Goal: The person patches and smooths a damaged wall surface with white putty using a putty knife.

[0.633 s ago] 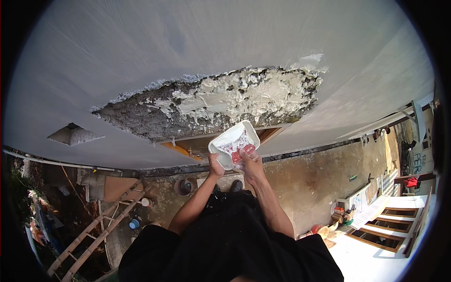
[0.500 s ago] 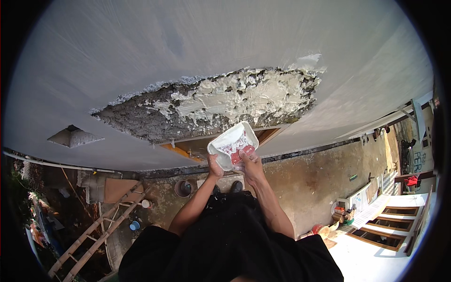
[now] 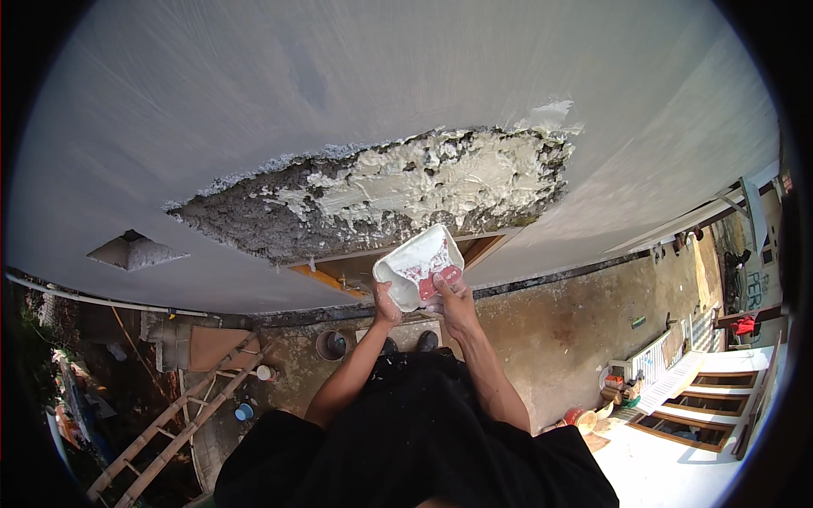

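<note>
My left hand (image 3: 386,305) grips the left side of a white plastic tray (image 3: 391,278) smeared with white filler paste. Inside it, a red putty spreader (image 3: 452,275) coated in paste is pinched by my right hand (image 3: 458,306), thumb on top. Both hands are in front of my body, below a rough patch (image 3: 440,182) in the grey wall (image 3: 254,102). Lumpy pale filler covers the patch's middle and right, while its left part shows bare, coarse grey material. Some of the spreader is hidden by my fingers and the paste.
Just below the patch is a wood-framed opening (image 3: 487,247). A bucket (image 3: 331,345) stands by my feet, and a bamboo ladder (image 3: 174,423) leans at the lower left. To the left, a square hole (image 3: 135,250) cuts into the wall. Wooden-framed panels (image 3: 694,406) are at the right.
The spreader has shifted slightly in the tray, and more of its red face shows. The view has tilted a little; both hands keep their hold.
</note>
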`<state>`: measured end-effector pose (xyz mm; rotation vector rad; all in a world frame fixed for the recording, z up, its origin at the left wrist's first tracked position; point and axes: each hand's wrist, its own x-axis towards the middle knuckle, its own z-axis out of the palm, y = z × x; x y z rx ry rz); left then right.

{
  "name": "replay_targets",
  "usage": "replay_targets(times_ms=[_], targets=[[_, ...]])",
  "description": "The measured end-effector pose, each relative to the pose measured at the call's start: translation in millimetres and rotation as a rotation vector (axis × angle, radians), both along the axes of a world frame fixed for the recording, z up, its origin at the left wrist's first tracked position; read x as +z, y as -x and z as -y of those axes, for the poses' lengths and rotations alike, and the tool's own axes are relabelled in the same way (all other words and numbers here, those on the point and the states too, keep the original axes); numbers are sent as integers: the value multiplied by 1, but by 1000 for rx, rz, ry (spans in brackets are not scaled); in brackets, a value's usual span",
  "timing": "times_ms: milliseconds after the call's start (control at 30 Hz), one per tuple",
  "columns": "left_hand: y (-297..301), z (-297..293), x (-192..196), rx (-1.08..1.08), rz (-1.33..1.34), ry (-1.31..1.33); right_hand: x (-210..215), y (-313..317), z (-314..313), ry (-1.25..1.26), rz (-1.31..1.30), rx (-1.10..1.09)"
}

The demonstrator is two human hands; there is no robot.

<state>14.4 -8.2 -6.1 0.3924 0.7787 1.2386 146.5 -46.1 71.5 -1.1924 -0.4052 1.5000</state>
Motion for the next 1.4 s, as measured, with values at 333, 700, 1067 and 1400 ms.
replay_targets(times_ms=[333,700,1067,1400], targets=[[-5,-4,11,-17,110,-23,-2,-6,3,-33,41,23],[-18,-3,9,-91,108,-84,-2,-12,5,-60,54,-70],[-18,-6,8,-110,156,-126,8,-18,6,-44,191,22],[-16,-4,6,-46,148,-99,16,-11,12,-212,479,-81]])
